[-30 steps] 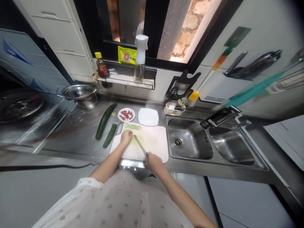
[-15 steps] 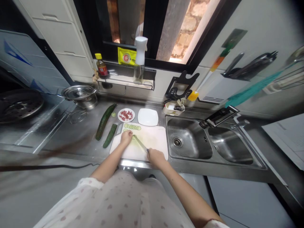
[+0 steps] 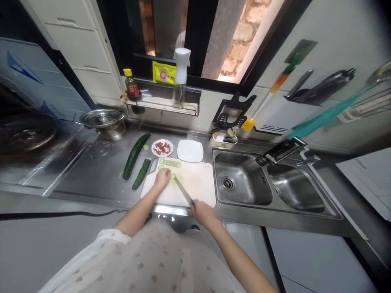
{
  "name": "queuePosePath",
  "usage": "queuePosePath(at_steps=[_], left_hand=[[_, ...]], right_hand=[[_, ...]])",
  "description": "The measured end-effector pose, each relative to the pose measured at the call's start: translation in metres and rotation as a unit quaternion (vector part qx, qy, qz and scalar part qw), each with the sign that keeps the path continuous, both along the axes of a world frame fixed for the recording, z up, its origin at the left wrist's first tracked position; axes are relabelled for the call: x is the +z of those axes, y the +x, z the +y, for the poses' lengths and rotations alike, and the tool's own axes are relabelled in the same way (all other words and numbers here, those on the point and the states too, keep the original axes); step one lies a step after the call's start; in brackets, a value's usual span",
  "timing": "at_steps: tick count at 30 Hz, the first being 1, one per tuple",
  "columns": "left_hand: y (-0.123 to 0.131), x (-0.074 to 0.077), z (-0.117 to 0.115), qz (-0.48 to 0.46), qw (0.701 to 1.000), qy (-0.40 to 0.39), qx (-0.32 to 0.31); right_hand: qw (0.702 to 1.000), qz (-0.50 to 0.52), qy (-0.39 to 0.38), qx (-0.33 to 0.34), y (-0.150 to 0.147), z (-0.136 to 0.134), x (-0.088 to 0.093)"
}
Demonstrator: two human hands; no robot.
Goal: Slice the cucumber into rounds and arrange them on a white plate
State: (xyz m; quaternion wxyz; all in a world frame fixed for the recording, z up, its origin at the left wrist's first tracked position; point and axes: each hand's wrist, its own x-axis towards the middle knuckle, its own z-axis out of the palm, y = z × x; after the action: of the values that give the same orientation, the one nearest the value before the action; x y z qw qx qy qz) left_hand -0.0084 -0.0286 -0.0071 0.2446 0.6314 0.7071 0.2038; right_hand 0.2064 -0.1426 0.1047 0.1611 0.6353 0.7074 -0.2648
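Note:
A white cutting board (image 3: 198, 183) lies on the steel counter, with a row of several pale green cucumber slices (image 3: 170, 163) near its back left. My left hand (image 3: 162, 177) is closed at the board's left part, beside a single slice (image 3: 172, 176); whatever its fingers hold is too small to make out. My right hand (image 3: 202, 211) grips a knife (image 3: 183, 190) at the board's front edge, the blade slanting back left with its tip by that slice.
Left of the board lie a long cucumber (image 3: 134, 156) and a cut cucumber piece (image 3: 141, 174). Behind it stand a plate of red pieces (image 3: 162, 148) and a white plate (image 3: 190, 150). A double sink (image 3: 242, 179) is at the right, a steel pot (image 3: 105, 122) back left.
My right hand has moved slightly toward me with the knife, whose tip has drawn back from my left fingers. The single slice shows more fully. My left hand has hardly moved.

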Motion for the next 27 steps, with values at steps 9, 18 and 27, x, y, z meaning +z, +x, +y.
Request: queuePosePath(at_steps=[9,18,27], left_hand=[[0.005,0.007,-0.009,0.032,0.999,0.004,-0.039],[0.0,0.014,0.001,-0.037,0.995,-0.062,0.063],[-0.035,0.013,0.005,-0.044,0.983,-0.037,0.175]], right_hand=[[0.998,-0.011,0.024,-0.06,0.012,-0.007,-0.002],[0.994,-0.014,0.026,-0.101,0.021,0.003,-0.009],[0.993,-0.02,0.033,-0.114,0.026,0.01,-0.007]])
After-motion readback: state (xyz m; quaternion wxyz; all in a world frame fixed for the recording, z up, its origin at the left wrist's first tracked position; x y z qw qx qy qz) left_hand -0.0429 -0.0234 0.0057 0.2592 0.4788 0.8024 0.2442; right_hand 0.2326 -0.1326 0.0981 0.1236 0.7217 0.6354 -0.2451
